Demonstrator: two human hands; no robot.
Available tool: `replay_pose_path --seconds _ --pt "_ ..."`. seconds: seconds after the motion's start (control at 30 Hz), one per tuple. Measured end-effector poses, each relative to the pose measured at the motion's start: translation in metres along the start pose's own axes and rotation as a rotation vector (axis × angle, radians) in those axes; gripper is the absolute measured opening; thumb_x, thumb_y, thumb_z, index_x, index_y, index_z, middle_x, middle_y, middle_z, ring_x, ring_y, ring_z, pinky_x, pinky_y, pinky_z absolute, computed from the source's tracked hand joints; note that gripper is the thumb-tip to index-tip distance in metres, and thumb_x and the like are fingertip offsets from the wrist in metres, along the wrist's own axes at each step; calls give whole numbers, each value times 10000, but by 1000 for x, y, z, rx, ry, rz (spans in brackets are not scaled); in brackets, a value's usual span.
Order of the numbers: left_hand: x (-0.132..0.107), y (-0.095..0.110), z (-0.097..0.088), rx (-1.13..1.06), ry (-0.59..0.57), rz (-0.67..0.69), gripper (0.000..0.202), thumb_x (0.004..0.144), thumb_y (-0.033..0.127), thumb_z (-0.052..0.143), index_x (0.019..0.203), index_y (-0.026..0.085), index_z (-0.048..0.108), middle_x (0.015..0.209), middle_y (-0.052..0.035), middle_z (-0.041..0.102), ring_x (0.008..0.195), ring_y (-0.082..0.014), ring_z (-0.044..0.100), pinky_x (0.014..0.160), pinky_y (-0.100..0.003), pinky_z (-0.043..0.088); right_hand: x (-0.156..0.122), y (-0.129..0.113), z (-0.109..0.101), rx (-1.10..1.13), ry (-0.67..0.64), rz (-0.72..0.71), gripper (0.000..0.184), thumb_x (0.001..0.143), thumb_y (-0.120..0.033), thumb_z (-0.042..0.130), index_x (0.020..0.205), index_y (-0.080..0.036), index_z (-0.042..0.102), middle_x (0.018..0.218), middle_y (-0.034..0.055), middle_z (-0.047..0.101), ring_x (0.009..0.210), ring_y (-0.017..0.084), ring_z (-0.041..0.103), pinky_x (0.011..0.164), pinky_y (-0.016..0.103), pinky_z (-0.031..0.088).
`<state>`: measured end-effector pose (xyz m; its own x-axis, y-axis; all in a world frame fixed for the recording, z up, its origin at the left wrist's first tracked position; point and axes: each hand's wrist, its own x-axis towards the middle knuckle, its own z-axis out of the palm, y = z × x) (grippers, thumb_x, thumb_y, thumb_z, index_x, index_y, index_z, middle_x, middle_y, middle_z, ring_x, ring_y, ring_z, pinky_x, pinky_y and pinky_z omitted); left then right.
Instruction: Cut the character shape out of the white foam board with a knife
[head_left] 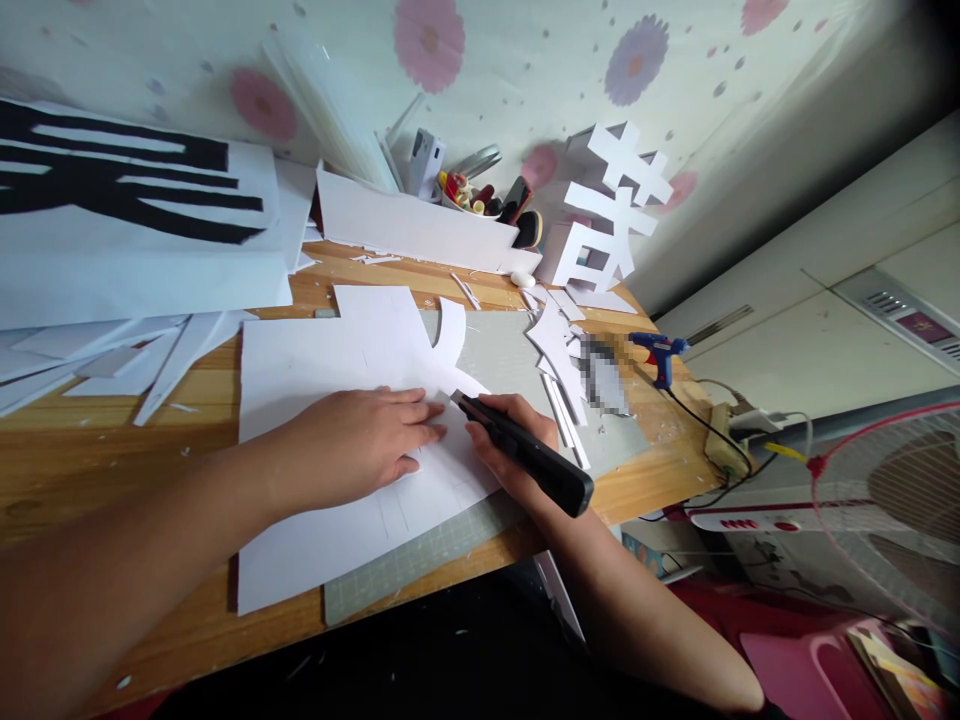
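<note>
My left hand [360,440] lies flat, fingers stretched out, pressing on a large white sheet [300,370] that rests on a grey-green cutting mat [420,565]. My right hand [502,445] is closed around a black utility knife [525,450]. The knife's tip touches the sheet just right of my left fingertips. Faint pencil lines show on the sheet below my left hand.
White paper strips [562,380] and scraps lie to the right on the wooden table [97,450]. A blue glue gun [660,355] sits near the right edge. A white cut-out character [611,215], a tool-filled box [412,225] and printed sheets [127,220] stand behind. A fan [885,510] is at right.
</note>
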<state>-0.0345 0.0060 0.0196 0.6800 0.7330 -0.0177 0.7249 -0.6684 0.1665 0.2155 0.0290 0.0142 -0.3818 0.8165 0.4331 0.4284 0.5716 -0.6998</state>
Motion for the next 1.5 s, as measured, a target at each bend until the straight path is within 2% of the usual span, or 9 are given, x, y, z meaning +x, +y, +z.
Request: replay_pose_path --seconds 0.33,0.67,1.03,1.27,1.5 --pt "-2 -1 2 -53 46 -20 445 1006 228 666 1448 278 671 1631 -68 585 1555 -305 479 1256 -458 407 -8 -3 -2 -62 -11 -33 190 935 -340 706 1098 -248 673 838 15 797 662 169 739 627 300 614" --pt "-2 -1 1 -55 32 -38 419 1008 257 658 1426 261 699 1593 -66 624 1528 -311 515 1201 -432 452 -15 -11 -8 -111 -18 -73 171 940 -303 698 1096 -236 676 827 18 780 648 164 724 607 279 596" --pt "-1 -2 1 -3 24 -23 387 1019 296 662 1401 255 706 1627 -55 587 1497 -313 551 1164 -430 489 -23 -11 -17 -132 -53 -146 178 947 -263 675 1123 -235 670 867 21 790 667 155 732 610 260 593" --pt "-3 -6 8 -17 93 -3 399 1031 307 630 1425 290 692 1608 -34 612 1508 -283 540 1148 -385 482 -27 -10 -19 -140 -48 -224 197 946 -248 681 1142 -228 666 779 -7 743 606 142 697 570 236 564" --pt "-2 -4 4 -9 45 -37 433 1030 308 634 1462 312 669 1627 -21 589 1514 -292 533 1137 -404 491 -30 -14 -24 -192 -54 -253 178 955 -244 671 1132 -233 662 758 -8 737 606 153 709 570 243 559"
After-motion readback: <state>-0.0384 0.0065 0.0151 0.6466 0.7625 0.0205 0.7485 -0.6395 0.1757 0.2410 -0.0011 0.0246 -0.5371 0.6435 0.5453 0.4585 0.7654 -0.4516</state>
